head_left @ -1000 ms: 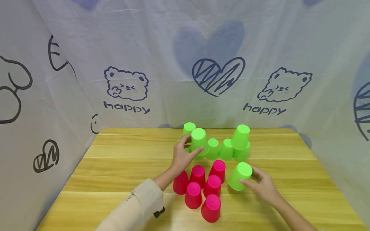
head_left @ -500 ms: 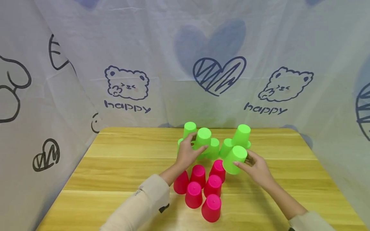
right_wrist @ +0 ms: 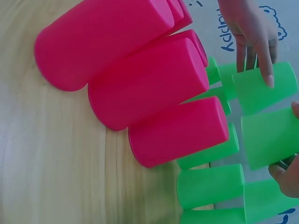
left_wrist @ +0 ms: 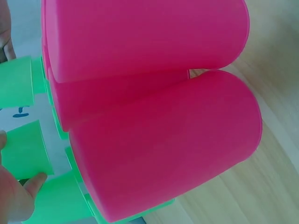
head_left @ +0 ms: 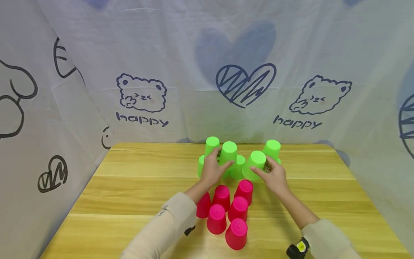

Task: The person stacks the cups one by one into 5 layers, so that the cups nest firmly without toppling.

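Note:
My left hand (head_left: 213,169) grips an upside-down green cup (head_left: 229,151) near the back of the table, its thumb on the near side. To the right, my right hand (head_left: 274,176) holds another upside-down green cup (head_left: 255,166) between thumb and fingers, slightly tilted, in front of the back row. Behind both hands stands a row of green cups, one of them a lower cup (head_left: 238,167). Two more green cups sit on top of that row, an upper left cup (head_left: 212,144) and an upper right cup (head_left: 272,148). The right wrist view shows my right hand (right_wrist: 287,177) at its right edge.
Several upside-down pink cups, including a front cup (head_left: 237,233) and a back cup (head_left: 244,190), stand grouped on the wooden table (head_left: 136,180) just in front of the green ones. A white printed curtain (head_left: 191,108) hangs behind the table.
My right hand has carried its green cup back and to the left, up to the green row. My left hand's cup has shifted slightly right. The pink cups have stayed put.

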{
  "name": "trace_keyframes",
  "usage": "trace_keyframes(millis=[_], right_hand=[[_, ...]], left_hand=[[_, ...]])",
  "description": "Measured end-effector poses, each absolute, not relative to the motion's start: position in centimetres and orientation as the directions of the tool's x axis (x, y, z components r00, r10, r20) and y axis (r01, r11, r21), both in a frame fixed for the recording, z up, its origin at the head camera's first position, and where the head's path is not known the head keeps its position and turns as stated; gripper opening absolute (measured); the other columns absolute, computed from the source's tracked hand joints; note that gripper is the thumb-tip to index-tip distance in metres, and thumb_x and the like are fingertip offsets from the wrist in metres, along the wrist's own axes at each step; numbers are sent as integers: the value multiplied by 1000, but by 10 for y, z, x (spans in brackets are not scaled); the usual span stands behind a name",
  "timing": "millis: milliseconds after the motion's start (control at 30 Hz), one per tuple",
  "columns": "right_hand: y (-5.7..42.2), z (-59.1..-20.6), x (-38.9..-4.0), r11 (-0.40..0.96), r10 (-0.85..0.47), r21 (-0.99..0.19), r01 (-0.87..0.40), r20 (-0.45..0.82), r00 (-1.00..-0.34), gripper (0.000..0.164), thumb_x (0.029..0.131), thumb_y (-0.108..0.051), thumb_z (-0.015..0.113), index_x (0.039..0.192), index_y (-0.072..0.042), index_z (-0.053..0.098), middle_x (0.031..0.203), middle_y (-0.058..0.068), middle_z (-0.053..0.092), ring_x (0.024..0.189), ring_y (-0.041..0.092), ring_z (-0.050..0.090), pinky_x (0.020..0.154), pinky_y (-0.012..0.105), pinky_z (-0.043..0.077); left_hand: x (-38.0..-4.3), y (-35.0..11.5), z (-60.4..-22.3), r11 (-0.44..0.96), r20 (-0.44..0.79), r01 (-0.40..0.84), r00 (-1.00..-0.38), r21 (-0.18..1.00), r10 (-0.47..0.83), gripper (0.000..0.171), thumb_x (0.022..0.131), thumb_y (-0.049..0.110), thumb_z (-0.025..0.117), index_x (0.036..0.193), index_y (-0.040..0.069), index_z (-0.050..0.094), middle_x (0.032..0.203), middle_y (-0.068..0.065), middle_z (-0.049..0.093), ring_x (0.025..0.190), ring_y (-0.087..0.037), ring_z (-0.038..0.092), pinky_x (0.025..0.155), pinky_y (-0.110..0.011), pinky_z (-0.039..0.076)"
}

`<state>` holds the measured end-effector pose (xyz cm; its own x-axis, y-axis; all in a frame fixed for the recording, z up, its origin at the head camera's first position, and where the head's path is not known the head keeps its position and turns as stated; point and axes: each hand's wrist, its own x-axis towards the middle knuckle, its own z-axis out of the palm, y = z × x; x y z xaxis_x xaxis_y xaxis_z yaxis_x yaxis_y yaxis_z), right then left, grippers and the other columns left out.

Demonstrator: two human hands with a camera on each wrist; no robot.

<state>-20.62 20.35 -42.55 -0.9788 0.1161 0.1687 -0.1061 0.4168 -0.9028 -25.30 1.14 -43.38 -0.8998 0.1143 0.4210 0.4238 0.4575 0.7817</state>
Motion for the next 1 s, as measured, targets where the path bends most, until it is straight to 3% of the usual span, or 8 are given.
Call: trace_keyframes(millis=[300, 700, 1000], right_hand=[[188, -432, -222, 482, 222, -860, -166, 303, -927, 54, 81, -10, 70, 127, 8, 47, 126, 29, 53, 121, 39, 50, 103, 44, 42], [174, -435, -234, 536, 312, -839, -92, 298, -902, 60, 82, -14, 70, 131, 8, 43, 127, 30, 52, 120, 40, 50, 101, 47, 42], [167, -435, -242, 541, 392, -836, -88, 344, -853, 54, 79, -10, 72, 124, 8, 49, 118, 29, 58, 112, 40, 54, 96, 47, 45]], left_hand=[[-253, 25, -434, 527, 409, 403, -906, 748, 112, 53, 78, 17, 74, 122, -4, 52, 115, -19, 63, 110, -30, 60, 92, -38, 51], [-252, 36, -432, 620, 404, 361, -911, 697, 76, 46, 79, 17, 73, 114, -5, 54, 106, -18, 65, 103, -29, 62, 85, -34, 53], [-253, 42, -437, 603, 415, 380, -906, 702, 86, 48, 82, 13, 69, 122, -7, 49, 113, -20, 62, 109, -30, 59, 92, -36, 50]])
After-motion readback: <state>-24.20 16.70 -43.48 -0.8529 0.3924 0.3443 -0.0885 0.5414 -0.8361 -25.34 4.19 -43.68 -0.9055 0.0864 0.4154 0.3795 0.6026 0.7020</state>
